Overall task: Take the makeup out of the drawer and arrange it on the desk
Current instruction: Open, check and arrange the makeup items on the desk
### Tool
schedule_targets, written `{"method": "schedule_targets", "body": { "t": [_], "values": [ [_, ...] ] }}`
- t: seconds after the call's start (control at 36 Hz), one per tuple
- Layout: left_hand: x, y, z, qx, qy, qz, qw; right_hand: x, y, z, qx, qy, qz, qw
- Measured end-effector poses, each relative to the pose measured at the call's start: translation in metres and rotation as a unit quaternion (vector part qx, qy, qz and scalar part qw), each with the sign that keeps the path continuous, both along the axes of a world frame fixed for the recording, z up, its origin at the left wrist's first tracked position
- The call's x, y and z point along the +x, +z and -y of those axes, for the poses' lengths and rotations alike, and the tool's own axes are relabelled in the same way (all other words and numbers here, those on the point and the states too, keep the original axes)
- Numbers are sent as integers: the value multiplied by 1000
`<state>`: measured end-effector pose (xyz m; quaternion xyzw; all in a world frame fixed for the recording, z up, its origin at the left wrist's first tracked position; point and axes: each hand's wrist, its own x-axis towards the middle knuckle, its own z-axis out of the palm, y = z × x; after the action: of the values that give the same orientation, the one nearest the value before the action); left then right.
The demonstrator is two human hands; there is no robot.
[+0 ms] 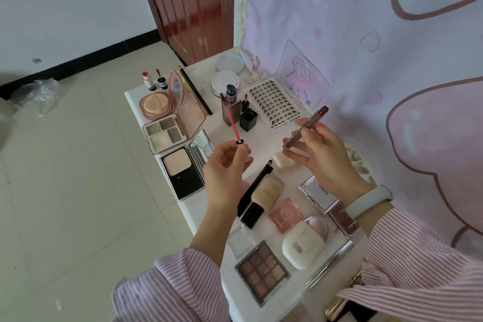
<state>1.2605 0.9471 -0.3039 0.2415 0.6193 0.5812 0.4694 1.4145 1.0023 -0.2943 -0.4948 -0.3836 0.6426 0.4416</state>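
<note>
1. Currently the item in hand is a lip gloss taken apart. The left hand [226, 162] curls its fingers round the small pale tube [244, 150], mouth up, so nothing spills. The thin red applicator wand [231, 119] angles up and away from the mouth of the tube, its far end near the dark bottles.
2. Right hand [320, 157] pinches a slim brown lip pencil [304, 128] between thumb and fingertips, dark tip pointing up toward the curtain. Both hands hover above the white desk [261, 144], touching no laid-out item.
3. Judgement: the gloss looks held open on purpose, to match the uncapped display of the rest.
4. Outward, everything lies opened and face-up for view: round pink cushion compact [156, 106], grey four-pan palette [163, 133], black pressed-powder case [181, 172], white sheet of false lashes [277, 104], brown nine-pan eyeshadow palette [262, 270], cream oval case [304, 246].
5. Drawer not in view; the remaining stock cannot be judged.
</note>
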Motion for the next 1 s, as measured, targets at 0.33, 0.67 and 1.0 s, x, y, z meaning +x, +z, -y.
{"method": "schedule_targets", "body": {
  "t": [0.33,0.67,1.0],
  "values": [
    [22,-21,-25,-25,37,-90,995,-4,-18,-30,-18,-7,35,999],
    [28,-38,-41,-38,46,-161,985,-19,-35,-46,113,71,211,968],
    [36,-55,-60,-59,35,-233,970,-25,-51,-53,252,56,383,887]
  ]
}}
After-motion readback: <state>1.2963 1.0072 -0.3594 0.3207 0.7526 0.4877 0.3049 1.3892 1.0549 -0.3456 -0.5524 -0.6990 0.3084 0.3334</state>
